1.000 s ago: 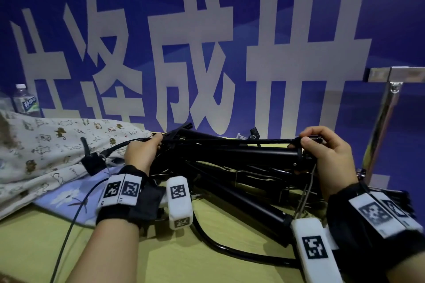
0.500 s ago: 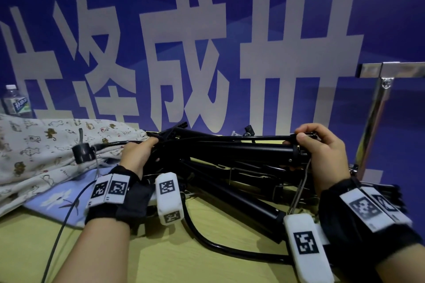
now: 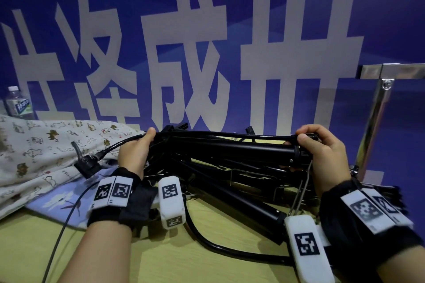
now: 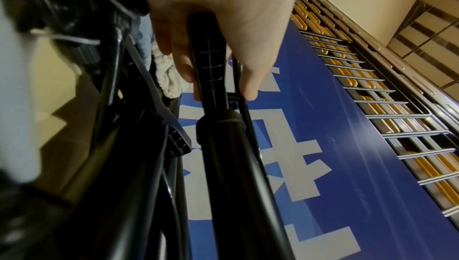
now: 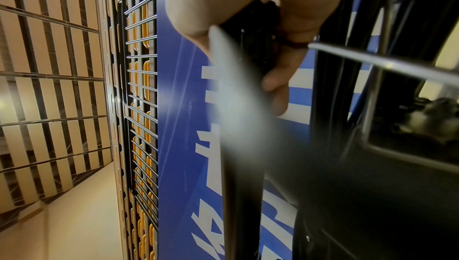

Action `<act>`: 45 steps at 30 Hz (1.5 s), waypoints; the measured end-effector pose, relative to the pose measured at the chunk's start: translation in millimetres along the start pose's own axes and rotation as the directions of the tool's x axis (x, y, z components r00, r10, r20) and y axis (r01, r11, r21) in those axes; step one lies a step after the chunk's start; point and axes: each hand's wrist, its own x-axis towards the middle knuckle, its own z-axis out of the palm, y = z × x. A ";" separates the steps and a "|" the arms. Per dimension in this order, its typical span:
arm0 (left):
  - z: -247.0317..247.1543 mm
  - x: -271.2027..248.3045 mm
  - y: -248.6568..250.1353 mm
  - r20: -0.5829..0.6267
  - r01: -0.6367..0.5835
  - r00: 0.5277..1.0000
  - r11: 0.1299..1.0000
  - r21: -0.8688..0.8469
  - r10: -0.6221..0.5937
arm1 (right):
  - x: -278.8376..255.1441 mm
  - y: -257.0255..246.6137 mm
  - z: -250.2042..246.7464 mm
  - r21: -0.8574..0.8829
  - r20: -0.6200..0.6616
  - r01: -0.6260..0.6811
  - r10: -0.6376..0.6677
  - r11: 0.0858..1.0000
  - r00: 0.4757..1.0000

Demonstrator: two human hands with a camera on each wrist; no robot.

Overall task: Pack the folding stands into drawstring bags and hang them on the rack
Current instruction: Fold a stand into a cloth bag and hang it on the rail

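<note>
A black folding stand lies level between my hands, just above a pile of more black stands on the yellow table. My left hand grips its left end, fingers and thumb round the ribbed black part. My right hand grips the right end at the collar, fingers curled over the thin top rod. A cream printed drawstring bag lies at the left, with a pale blue one under it.
A chrome rack post and crossbar stand at the right, beyond my right hand. A blue banner with large white characters backs the table. A water bottle stands far left. A black cable loops across the table front.
Both hands keep their grip on the stand's ends. The stand has risen slightly and the view has shifted a little; nothing was let go.
</note>
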 end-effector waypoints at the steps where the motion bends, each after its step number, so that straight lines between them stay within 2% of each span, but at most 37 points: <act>1: -0.3 -0.1 -0.3 0.007 0.014 1.000 1.000 -0.006 -0.013 | 0.1 -0.1 0.2 -0.001 0.005 0.000 0.000 1.000 1.000; 7: -0.3 -0.2 2.4 0.054 0.076 0.996 0.996 -0.052 -0.073 | 0.7 0.7 -0.4 -0.012 0.017 0.011 -0.011 1.000 1.000; 23: -5.0 2.1 6.2 0.059 0.127 0.990 0.992 0.004 -0.127 | -1.9 -0.4 -1.4 -0.035 0.060 0.015 -0.013 0.999 0.998; 26: -7.0 2.2 4.6 0.117 0.160 0.980 0.987 0.025 -0.161 | -2.4 -2.2 -2.2 -0.049 0.080 0.038 -0.034 0.998 0.996; 29: -6.9 0.5 7.8 0.235 0.200 0.948 0.975 0.093 -0.217 | -2.2 -5.0 -3.8 -0.041 0.076 0.052 -0.049 0.998 0.996; 32: -5.9 0.1 10.9 0.294 0.213 0.927 0.973 0.091 -0.231 | -1.7 -5.5 -4.0 -0.033 0.087 0.046 -0.043 0.998 0.995; 36: -8.6 1.1 14.4 0.324 0.258 0.908 0.964 0.063 -0.264 | -1.7 -4.7 -3.3 -0.029 0.110 0.038 -0.035 0.999 0.993; 45: -5.2 2.7 10.3 0.317 0.234 0.911 0.963 0.132 -0.264 | -1.4 -5.0 -3.9 -0.040 0.090 0.025 -0.021 0.999 0.996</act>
